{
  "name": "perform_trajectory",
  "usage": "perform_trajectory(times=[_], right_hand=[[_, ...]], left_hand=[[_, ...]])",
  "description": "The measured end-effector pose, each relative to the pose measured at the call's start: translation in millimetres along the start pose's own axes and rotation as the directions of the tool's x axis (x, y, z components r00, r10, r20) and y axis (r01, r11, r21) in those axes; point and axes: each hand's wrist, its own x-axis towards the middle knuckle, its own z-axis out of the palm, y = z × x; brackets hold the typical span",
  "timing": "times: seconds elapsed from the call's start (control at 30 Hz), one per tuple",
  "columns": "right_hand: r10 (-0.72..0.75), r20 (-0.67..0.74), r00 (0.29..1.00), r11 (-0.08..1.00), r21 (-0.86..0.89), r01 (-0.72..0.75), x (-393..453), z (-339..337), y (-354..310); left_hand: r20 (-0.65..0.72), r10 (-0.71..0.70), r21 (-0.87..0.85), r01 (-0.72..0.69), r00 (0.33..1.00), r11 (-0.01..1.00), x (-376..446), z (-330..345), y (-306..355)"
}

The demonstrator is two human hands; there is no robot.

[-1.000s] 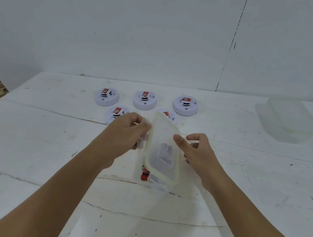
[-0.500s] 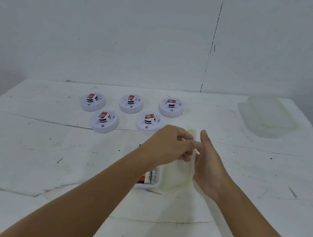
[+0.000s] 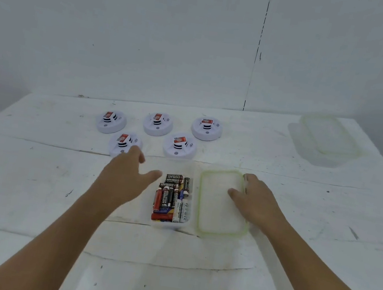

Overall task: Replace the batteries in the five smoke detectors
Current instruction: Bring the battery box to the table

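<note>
From my head camera, I look down on a scuffed white table [image 3: 30, 183] set against a pale wall. Five white smoke detectors lie toward the far side in two rows: three behind, the back-left detector [image 3: 111, 121], the back-middle detector [image 3: 158, 124] and the back-right detector [image 3: 206, 128], and two in front, the front-left detector [image 3: 123, 143] and the front-right detector [image 3: 180, 146]. Each carries a small red label on its raised centre.

Nearer to me sits a clear plastic container [image 3: 173, 198] with its top open, holding a jumble of batteries [image 3: 170, 196], black, red, blue and white ones lying on their sides. Just beside it on the right, flat on the table, lies its lid [image 3: 216, 218], clear with a pale green rim.

My left hand [image 3: 123, 179] hovers to the left of the container with the fingers straight and spread, holding nothing; its fingertips reach over the near edge of the front-left detector, and the thumb points toward the batteries. I cannot tell whether the fingertips touch the detector. My right hand [image 3: 255, 199] grips the lid's right edge, thumb lying on top of the lid and fingers curled over the rim at the far right corner.

At the far right corner of the table stands a second clear container [image 3: 318, 156] with a lid laid [image 3: 330, 134] loosely on it.
</note>
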Motion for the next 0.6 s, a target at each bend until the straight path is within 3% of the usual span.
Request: perform_trajectory(times=[0.07,0.17,0.3,0.6], right_hand=[[-0.003,-0.013,1.0,0.999,-0.039,0.002,0.9,2.9,0.3],[0.006,-0.024,1.0,0.997,-0.076,-0.008,-0.5,4.9,-1.6],[0.005,-0.029,1.0,0.994,-0.109,-0.009,-1.4,2.7,-2.8],[-0.023,-0.044,0.999,0.996,-0.088,0.02,1.2,-0.5,2.1]], left_hand=[[0.111,-0.059,0.075,0.051,0.992,0.996,1.7,0.7,-7.0],[0.225,-0.059,-0.015,0.064,0.973,0.998,6.7,7.6,-14.0],[0.224,-0.033,-0.14,0.066,0.974,0.988,11.7,10.4,-19.1],[0.177,0.038,-0.229,0.004,0.983,0.973,17.0,-5.2,-17.3]])
